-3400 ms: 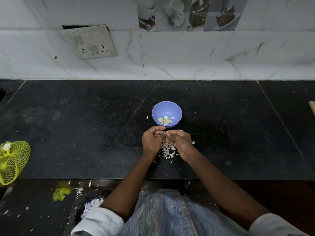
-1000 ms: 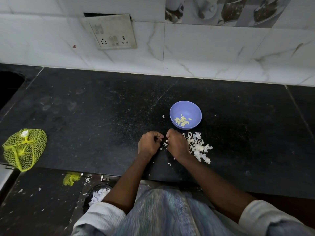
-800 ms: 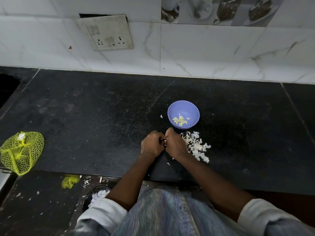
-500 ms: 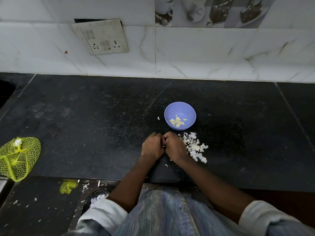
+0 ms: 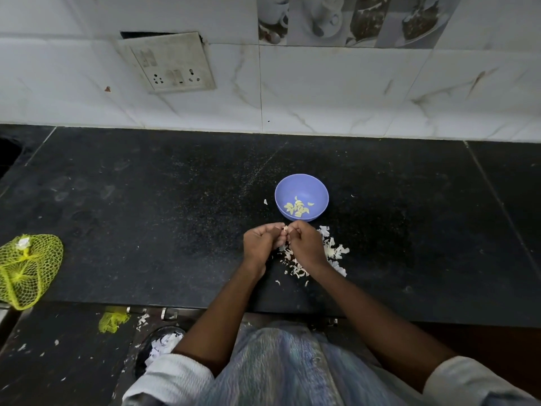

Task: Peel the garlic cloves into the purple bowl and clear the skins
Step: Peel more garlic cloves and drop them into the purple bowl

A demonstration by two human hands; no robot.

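Pinching one garlic clove (image 5: pixel 285 229) between them, left hand (image 5: pixel 261 244) and right hand (image 5: pixel 305 244) were held just in front of the purple bowl (image 5: pixel 301 201), peeled cloves (image 5: pixel 297 208) seen inside the bowl, skins (image 5: pixel 333 253) scattered on the bench (image 5: pixel 146 215) just in front of the bowl, partly hidden beneath the right hand.

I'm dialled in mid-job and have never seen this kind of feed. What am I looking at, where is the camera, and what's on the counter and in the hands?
There is no machine here: a person works with bare hands, filmed by one camera worn on the head, looking down. The left hand and right hand meet over the black counter, together pinching a small garlic clove. Just beyond them stands the purple bowl with peeled cloves inside. White garlic skins lie heaped under and beside the right hand. A yellow net bag sits at the counter's far left edge.
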